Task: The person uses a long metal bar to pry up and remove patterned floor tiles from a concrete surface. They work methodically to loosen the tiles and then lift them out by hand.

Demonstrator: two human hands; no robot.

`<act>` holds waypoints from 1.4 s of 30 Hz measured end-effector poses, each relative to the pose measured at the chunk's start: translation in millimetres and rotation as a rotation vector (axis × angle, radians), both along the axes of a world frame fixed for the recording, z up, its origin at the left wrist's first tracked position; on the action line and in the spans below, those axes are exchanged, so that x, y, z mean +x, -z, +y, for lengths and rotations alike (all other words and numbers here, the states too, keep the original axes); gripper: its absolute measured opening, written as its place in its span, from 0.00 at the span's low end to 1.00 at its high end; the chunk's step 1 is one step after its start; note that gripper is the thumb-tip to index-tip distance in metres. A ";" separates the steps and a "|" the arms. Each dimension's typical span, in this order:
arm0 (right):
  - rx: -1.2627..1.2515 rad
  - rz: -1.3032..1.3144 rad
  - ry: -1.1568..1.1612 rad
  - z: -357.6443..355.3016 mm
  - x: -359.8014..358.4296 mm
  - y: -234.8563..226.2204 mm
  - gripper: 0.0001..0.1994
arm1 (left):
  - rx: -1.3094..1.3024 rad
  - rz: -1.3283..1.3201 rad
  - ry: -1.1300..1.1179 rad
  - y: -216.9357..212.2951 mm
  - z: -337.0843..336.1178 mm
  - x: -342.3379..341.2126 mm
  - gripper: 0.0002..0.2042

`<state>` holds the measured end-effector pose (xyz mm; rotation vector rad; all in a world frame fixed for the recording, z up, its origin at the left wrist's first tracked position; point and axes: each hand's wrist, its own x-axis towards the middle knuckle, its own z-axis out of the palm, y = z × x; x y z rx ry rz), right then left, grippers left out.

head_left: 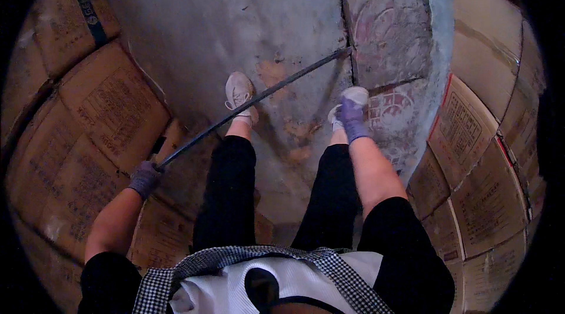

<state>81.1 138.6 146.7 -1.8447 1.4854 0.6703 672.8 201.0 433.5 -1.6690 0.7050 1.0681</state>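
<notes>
My left hand (pixel 145 178), in a purple-grey glove, is closed around the near end of a long, dark, straight bar (pixel 253 101). From that hand the bar slants up to the right, passing in front of my left shoe (pixel 238 91). Its far tip meets the left edge of a rough paving slab (pixel 388 37), though I cannot tell whether it is wedged in the gap. Gloved in purple, my right hand (pixel 351 117) hangs over my right shoe (pixel 356 95), apart from the bar. Its fingers look loosely extended and hold nothing visible, though they are dim.
Stacked brown cardboard boxes (pixel 112 102) rise on the left, and more boxes (pixel 485 196) stack up on the right. Underfoot is a grey concrete floor (pixel 229 14) with worn orange patches. Slabs with faded red markings run along its right side.
</notes>
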 end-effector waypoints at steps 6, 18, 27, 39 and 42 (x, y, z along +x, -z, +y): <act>0.585 -0.541 2.515 -39.4 -55.5 24.5 0.33 | -0.017 -0.008 0.051 22.2 5.7 10.0 0.17; 0.242 -1.010 2.421 -52.2 -57.3 85.7 0.32 | 0.081 -0.082 0.151 71.2 66.7 58.8 0.14; 0.163 -0.793 2.664 -75.2 -54.2 71.6 0.33 | 0.153 -0.046 0.360 84.6 28.7 17.4 0.16; 0.272 -1.056 2.724 -56.9 -73.1 85.9 0.35 | -0.376 0.620 -1.830 327.1 -160.5 -535.8 0.23; 0.344 -1.164 2.662 -53.2 -80.0 82.5 0.37 | -0.535 0.391 -1.737 376.2 -153.5 -564.4 0.24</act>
